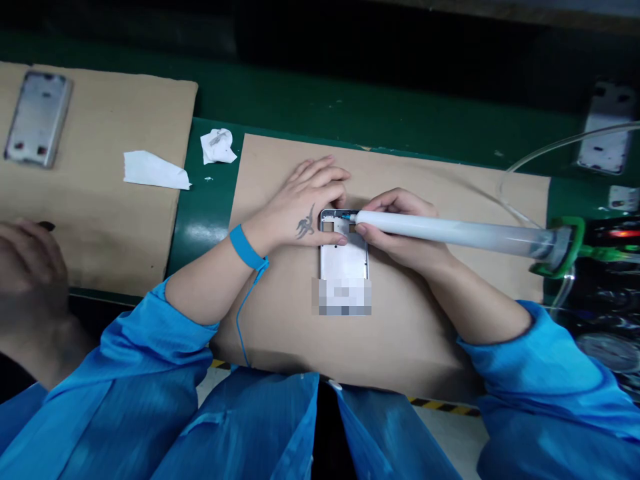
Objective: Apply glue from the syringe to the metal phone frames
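Note:
A silver phone frame (345,261) lies on the brown cardboard in front of me; its near end is blurred out by pixel blocks. My left hand (313,203) steadies it, thumb pressed on its face and the other fingers bent round past its top left corner. A blue band with a cord circles that wrist. My right hand (407,230) grips a long white-filled dispensing syringe (450,231) near its front, lying almost level. The syringe's blue tip (346,217) is at the upper inside edge of the frame; whether it touches cannot be made out.
Brown cardboard (280,307) covers the green bench (210,227). White paper scraps (155,170) lie left, near another phone frame (37,120). A co-worker's hand (30,280) is at far left. A clear tube (550,143) loops at right before a third frame (606,130).

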`<state>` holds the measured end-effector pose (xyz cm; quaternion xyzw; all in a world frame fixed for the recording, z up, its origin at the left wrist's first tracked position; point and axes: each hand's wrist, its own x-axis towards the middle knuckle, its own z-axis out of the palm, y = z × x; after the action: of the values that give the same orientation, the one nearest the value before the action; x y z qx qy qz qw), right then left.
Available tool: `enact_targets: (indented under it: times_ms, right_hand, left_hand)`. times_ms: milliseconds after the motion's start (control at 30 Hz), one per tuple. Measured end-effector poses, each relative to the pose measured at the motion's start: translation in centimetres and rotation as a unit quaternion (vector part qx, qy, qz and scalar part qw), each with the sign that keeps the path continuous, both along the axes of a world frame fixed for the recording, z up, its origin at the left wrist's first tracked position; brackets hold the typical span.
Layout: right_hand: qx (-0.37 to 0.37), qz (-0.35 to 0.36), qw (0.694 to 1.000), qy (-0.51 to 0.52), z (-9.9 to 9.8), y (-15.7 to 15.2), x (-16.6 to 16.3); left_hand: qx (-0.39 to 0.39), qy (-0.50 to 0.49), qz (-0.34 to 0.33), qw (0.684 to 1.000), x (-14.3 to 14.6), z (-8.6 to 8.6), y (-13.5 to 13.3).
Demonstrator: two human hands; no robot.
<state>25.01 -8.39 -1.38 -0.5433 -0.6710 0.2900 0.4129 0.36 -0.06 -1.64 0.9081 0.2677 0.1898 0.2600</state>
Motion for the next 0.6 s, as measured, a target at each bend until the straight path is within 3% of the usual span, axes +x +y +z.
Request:
enact_targets:
  times_ms: [600]
  right_hand:
    - [-0.015,-0.02,1.0,0.014,0.11,0.02,-0.05]
  left_hand:
    - [-0.019,-0.002,-0.002,1.0,0.01,0.2,0.03]
